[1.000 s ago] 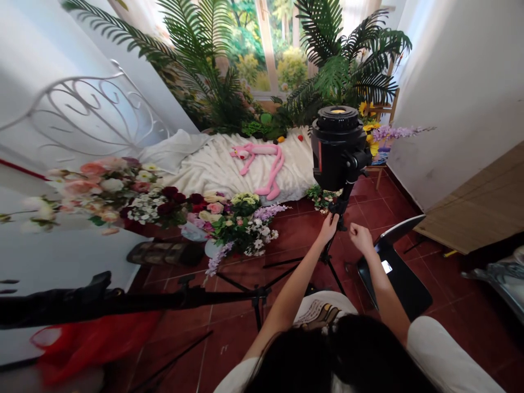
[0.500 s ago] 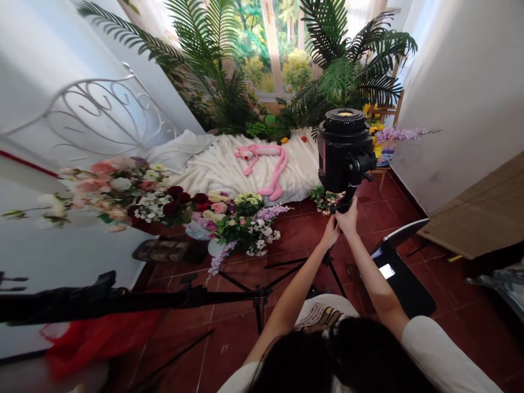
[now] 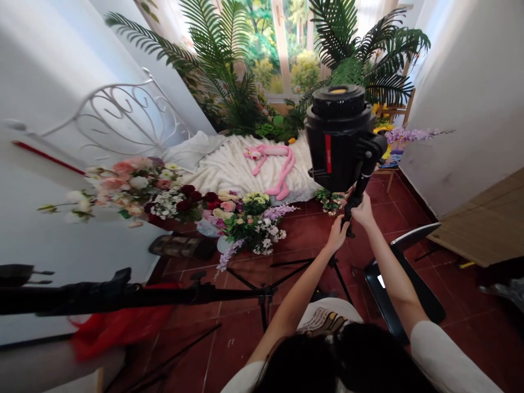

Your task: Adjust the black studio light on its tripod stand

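Note:
A black studio light with a red label on its side stands upright on top of a light stand. My left hand is closed around the stand's pole below the light. Just above it and to its right, my right hand also grips the pole close under the light's mounting bracket. Parts of the fingers are hidden behind the pole. Lower down, the stand's legs show on the floor between my forearms.
Left of the stand are several flower bouquets and a bed with a white blanket bearing a pink plush toy. A black chair is at right. Another black stand reaches in from the left.
The light has risen closer to my view and its label has come into sight. Both hands keep hold of the stand. The whole view has shifted slightly.

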{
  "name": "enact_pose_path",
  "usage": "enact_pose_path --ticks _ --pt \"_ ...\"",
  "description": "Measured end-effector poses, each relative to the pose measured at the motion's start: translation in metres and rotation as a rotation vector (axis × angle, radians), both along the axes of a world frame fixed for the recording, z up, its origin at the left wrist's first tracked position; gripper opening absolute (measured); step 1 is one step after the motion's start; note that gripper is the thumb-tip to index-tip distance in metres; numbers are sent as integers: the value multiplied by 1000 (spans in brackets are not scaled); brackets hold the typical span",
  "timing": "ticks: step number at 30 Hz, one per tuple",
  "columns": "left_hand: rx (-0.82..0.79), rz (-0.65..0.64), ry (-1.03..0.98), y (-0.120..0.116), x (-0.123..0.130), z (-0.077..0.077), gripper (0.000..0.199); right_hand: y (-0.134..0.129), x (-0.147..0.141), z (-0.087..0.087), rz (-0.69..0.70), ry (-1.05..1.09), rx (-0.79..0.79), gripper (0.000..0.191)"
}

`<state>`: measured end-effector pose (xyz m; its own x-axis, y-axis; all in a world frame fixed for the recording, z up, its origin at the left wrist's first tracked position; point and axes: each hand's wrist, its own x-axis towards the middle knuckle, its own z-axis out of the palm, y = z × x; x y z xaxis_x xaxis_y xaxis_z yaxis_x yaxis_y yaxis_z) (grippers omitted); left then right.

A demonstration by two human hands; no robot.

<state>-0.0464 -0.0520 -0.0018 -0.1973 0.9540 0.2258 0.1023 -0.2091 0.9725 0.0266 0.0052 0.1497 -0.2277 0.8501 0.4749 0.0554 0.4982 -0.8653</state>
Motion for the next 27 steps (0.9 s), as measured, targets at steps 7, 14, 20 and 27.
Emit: enact_pose_path --ticks 7,14,20,27 --pt "-29 3 35 2 1 2 43 10 -5 56 -55 15 109 44" --pt "-14 3 1 6 0 -2 46 6 -4 67 -73 -26 100 49" --pt "-33 7 -22 5 -1 -3 48 -13 28 39 -11 -106 90 62" --pt "-85 -7 -33 3 -4 2 45 -54 86 -62 26 -609 -9 46"
